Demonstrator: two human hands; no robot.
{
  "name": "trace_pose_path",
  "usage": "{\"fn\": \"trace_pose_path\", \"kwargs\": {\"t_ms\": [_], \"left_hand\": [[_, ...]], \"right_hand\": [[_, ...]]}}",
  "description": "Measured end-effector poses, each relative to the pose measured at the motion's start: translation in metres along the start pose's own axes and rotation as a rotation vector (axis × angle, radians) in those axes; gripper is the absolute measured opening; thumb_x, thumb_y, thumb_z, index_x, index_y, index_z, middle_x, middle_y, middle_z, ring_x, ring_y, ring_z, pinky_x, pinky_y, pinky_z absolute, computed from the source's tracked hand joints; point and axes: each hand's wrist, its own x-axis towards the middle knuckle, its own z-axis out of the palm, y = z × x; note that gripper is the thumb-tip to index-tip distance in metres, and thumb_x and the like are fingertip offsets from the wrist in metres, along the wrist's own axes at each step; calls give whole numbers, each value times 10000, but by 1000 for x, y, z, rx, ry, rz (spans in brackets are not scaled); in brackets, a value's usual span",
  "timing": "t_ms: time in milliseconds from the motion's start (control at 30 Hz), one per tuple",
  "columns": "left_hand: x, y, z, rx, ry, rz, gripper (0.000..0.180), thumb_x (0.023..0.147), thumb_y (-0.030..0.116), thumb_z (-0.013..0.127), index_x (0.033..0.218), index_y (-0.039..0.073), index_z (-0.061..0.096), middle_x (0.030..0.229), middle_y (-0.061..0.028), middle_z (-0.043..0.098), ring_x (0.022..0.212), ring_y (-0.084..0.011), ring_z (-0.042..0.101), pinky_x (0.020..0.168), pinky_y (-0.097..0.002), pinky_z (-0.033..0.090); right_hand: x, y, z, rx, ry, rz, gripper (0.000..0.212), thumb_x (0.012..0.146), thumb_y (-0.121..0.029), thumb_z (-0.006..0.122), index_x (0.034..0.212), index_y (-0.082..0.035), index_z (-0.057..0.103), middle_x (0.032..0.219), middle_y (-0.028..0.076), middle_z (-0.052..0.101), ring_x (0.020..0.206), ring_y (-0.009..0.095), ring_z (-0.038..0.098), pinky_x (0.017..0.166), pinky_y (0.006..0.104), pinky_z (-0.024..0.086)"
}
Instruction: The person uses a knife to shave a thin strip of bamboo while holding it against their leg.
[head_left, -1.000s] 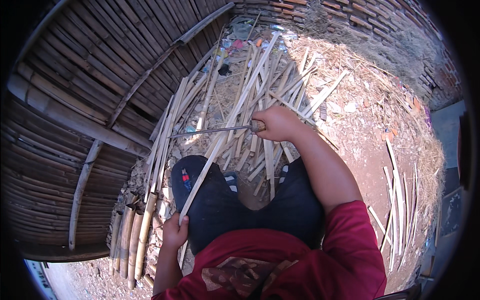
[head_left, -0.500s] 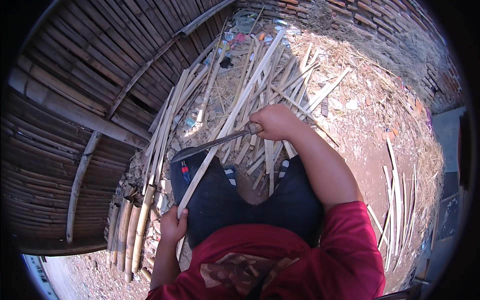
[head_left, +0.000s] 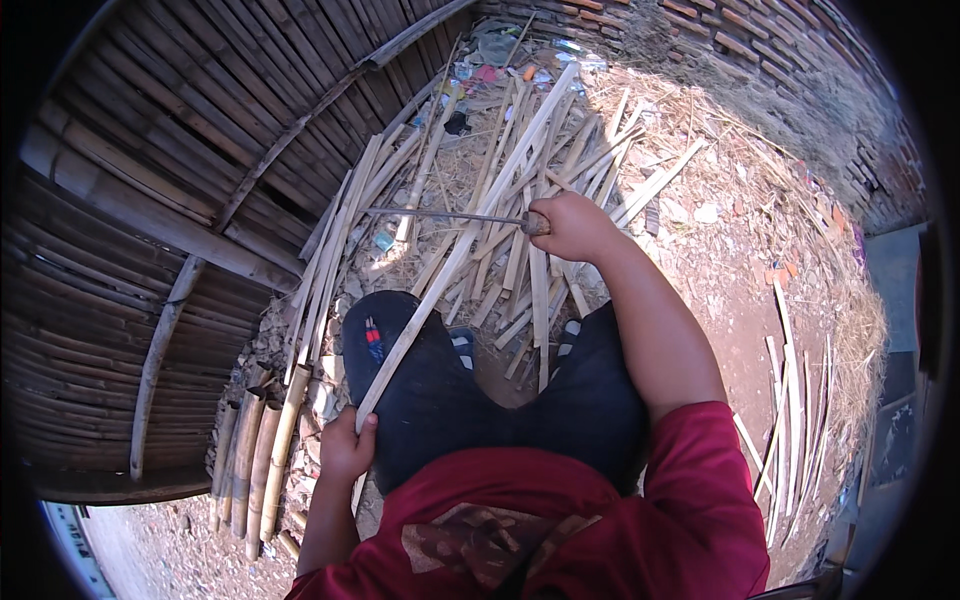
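Presently: left hand (head_left: 347, 447) closed around the near end of a long bamboo strip (head_left: 455, 255) slanting across the left knee. Right hand (head_left: 573, 226) closed on a long knife (head_left: 440, 215), blade level over the split-bamboo pile (head_left: 540, 150), meeting the strip.

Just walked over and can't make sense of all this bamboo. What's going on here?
A person in a red shirt sits working bamboo. The left hand holds the near end of a long bamboo strip, which slants up across the lap. The right hand has its grip on the handle of a long knife, the blade lying across the strip. Cut strips are piled on the ground ahead, with a bamboo wall on the left and a brick wall behind.
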Motion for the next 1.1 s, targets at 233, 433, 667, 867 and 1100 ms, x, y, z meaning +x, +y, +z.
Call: {"fn": "trace_pose_path", "kwargs": {"t_ms": [233, 433, 667, 867, 1100], "left_hand": [[-1, -3, -1, -81, -14, -28, 410, 990, 387, 603, 825, 17, 538, 621, -223, 585, 607, -428, 631, 552, -478, 467], [2, -3, -1, -82, -41, -42, 414, 998, 393, 588, 832, 16, 545, 613, -223, 581, 605, -428, 628, 561, -477, 471], [0, -8, -1, -88, -47, -34, 412, 996, 390, 595, 825, 19, 541, 595, -207, 569, 569, -412, 612, 539, -468, 456], [2, -6, 0, -85, -40, -45, 409, 994, 387, 597, 822, 21, 542, 589, -200, 563, 565, -406, 609, 536, -465, 453], [1, -9, 3, -69, -16, -12, 434, 998, 412, 577, 817, 19, 545, 608, -213, 574, 594, -434, 614, 555, -480, 464]], "right_hand": [[6, 28, -10, 116, -74, 53, 394, 750, -289, 763, 1066, -57, 714, 915, 204, 712, 908, 395, 682, 824, 457, 538], [2, 46, -12, 220, 144, 262, 443, 779, -299, 761, 1125, -27, 704, 962, 233, 707, 945, 389, 686, 856, 454, 531], [-6, -12, -25, -24, -113, -34, 401, 750, -344, 792, 1025, -63, 710, 867, 197, 693, 884, 400, 674, 789, 446, 527], [4, 44, -20, 195, 137, 294, 391, 797, -306, 762, 1086, -47, 712, 965, 214, 711, 940, 383, 682, 835, 451, 531], [-6, -3, -14, 43, -60, -10, 362, 780, -302, 758, 1059, -78, 706, 945, 192, 714, 930, 394, 678, 823, 475, 535]]}}
